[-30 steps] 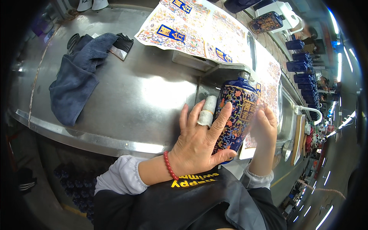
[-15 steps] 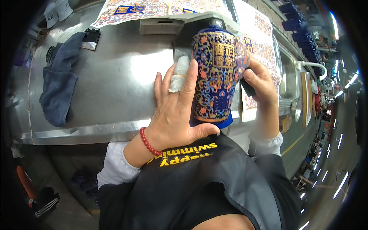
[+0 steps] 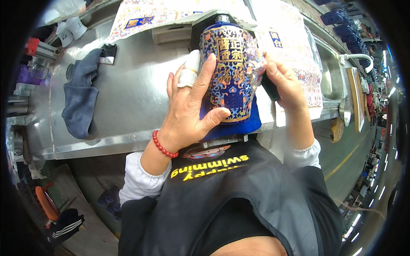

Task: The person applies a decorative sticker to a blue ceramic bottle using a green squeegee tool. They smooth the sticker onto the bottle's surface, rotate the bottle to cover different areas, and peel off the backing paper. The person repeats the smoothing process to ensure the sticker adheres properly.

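Note:
A dark blue bottle point(image 3: 230, 79) with a colourful floral, gold-lettered covering lies with its neck away from me. Blue cloth point(image 3: 254, 119) shows under its near end. My left hand point(image 3: 185, 100) rests along the bottle's left side, fingers stretched out and thumb near its base. A pale knitted cover point(image 3: 189, 70) sits on one finger, and a red bead bracelet circles that wrist. At the bottle's right side, my right hand point(image 3: 288, 83) is closed, its fingertips at a loose, wrinkled edge of patterned film point(image 3: 257, 64). A dark flat piece point(image 3: 269, 87) shows beneath those fingers; its kind is unclear.
Patterned printed sheets point(image 3: 143, 17) lie on the metal worktable point(image 3: 136, 85) beyond the bottle and to its right. A grey-blue cloth point(image 3: 81, 98) lies at left. A sink point(image 3: 331, 77) with a white tap point(image 3: 361, 59) stands at right, near several blue bottles.
The bottle has shifted left relative to the worktable, and my left hand has moved with it. More blue cloth shows at its base. My right hand stays closed at the film's edge.

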`<state>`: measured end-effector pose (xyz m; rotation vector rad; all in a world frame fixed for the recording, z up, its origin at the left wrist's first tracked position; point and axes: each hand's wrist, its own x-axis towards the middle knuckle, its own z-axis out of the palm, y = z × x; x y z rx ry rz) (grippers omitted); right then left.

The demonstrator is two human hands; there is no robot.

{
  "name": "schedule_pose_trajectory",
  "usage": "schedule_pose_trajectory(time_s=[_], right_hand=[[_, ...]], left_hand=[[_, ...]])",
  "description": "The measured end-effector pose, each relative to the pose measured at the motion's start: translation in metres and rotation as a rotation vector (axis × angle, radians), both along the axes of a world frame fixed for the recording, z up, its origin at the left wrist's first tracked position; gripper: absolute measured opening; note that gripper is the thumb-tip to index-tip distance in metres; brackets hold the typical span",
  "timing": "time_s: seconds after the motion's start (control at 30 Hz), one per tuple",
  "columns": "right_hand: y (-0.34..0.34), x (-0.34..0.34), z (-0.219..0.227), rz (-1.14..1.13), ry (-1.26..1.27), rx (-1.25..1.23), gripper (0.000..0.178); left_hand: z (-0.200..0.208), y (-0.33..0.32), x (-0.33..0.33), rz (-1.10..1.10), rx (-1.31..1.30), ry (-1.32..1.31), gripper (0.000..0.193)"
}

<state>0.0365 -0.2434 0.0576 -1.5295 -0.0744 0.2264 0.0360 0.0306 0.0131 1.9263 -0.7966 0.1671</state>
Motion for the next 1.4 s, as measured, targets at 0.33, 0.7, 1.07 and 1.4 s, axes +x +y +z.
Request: schedule_pose_trajectory(time_s=[0.33,0.7,1.07,1.4], right_hand=[[0.002,-0.018,-0.004,0.042,-0.018,0.085,0.012],[-0.002,-0.024,-0.012,0.183,-0.369,-0.238,0.030],[0.019,-0.080,-0.011,-0.018,-0.722,-0.782,0.055],[0.013,-0.103,-0.026,-0.007,-0.752,-0.904,0.057]], left_hand=[[0.002,0.002,0.004,-0.038,0.023,-0.020,0.095],[0.001,0.003,0.005,-0.052,-0.003,-0.021,0.095],[0.000,0.003,0.009,-0.075,-0.026,-0.022,0.096],[-0.003,0.010,-0.001,-0.007,0.057,-0.095,0.120]])
